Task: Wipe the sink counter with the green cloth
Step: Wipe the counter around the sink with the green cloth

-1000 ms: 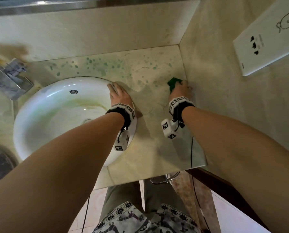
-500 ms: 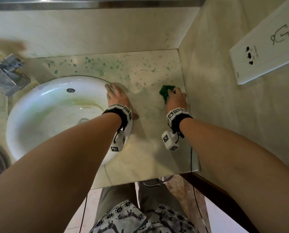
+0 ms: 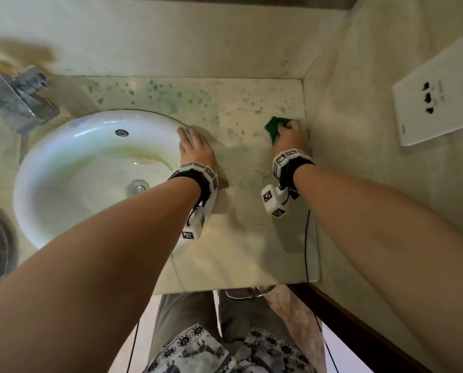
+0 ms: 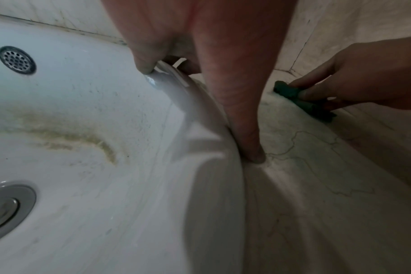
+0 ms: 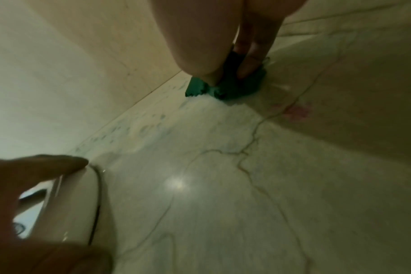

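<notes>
Cloth [image 3: 274, 128] pressed on counter [image 3: 246, 238] just beside wall [image 3: 340, 130].

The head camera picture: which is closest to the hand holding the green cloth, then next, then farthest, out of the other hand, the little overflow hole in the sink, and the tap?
From the right hand:
1. The left hand, resting on the sink's right rim, is nearest.
2. The overflow hole, on the sink's back wall, comes next.
3. The tap, at the far left, is farthest.
</notes>
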Demonstrator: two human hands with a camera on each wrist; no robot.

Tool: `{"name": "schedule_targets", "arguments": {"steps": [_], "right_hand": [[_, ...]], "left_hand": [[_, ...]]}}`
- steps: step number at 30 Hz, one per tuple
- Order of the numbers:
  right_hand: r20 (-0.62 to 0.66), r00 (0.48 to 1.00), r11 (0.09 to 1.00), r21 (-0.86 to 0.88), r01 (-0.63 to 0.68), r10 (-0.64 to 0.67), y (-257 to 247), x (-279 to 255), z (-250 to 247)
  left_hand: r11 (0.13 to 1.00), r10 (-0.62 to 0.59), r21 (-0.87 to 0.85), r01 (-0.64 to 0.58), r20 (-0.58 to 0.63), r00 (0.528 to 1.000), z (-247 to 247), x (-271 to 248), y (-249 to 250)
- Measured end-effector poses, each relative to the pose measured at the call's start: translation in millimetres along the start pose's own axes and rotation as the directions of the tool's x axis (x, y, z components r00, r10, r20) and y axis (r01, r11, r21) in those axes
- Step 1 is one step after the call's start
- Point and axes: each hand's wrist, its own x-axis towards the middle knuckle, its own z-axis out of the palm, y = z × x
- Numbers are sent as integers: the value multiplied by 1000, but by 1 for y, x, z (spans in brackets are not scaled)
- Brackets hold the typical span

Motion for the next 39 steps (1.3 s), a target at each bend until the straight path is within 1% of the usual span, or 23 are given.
{"name": "schedule_targets", "arguments": {"steps": [2,3,5,6,8,10,14,16,17,18,20,22,24,28,31,34,36,39], "right_hand": [[36,996,992,97,83,-87,-2,-5,6],[44,989,984,120,134,-140,-3,-8,9],[24,972,959,171,225,-232,-4,-17,14],[24,960,949,164,270,-277,-4,-21,17],[69,927,928,89,361,-368,-4,-27,21],[105,894,900,59,432,-436,-3,-31,22],[151,840,853,47,520,-521,5,-37,21],[150,818,830,41,556,-555,10,-35,20],[134,815,825,50,563,-564,11,-33,20],[107,823,830,68,553,-557,12,-31,20],[52,868,867,101,488,-494,11,-22,22],[49,910,907,118,405,-412,5,-11,22],[70,919,916,143,375,-387,-4,2,23],[144,909,920,102,379,-390,-28,17,23],[158,908,922,85,379,-388,-38,20,24],[184,869,888,96,449,-459,-39,14,25],[162,831,846,130,517,-532,-36,5,26],[190,794,816,109,568,-578,-26,-10,28]], "left_hand": [[1000,5,-4,-5,4,1000,0,-1,-1],[1000,6,-5,-6,4,1000,0,0,-1],[1000,7,-9,-7,13,1000,-1,0,-2],[1000,7,-11,-6,17,1000,-1,0,-2],[1000,3,-7,-3,21,1000,-2,0,-1],[1000,3,-2,-3,22,1000,-2,-1,-1],[1000,3,11,-3,9,1000,0,1,-2],[1000,4,13,-4,0,1000,2,3,-2],[1000,7,14,-7,-3,1000,2,3,-2],[1000,9,18,-9,-5,1000,2,3,-3],[1000,13,17,-13,-13,1000,4,5,-3],[1000,16,23,-15,-27,1000,6,6,-3],[1000,9,16,-9,-27,1000,7,8,-3],[1000,2,13,-2,-10,1000,5,8,-2],[1000,-4,12,4,-6,1000,6,8,-2],[1000,-6,-5,6,3,1000,4,5,-1],[1000,-7,8,7,8,1000,2,5,-1],[1000,-9,12,9,15,1000,2,5,-2]]}}
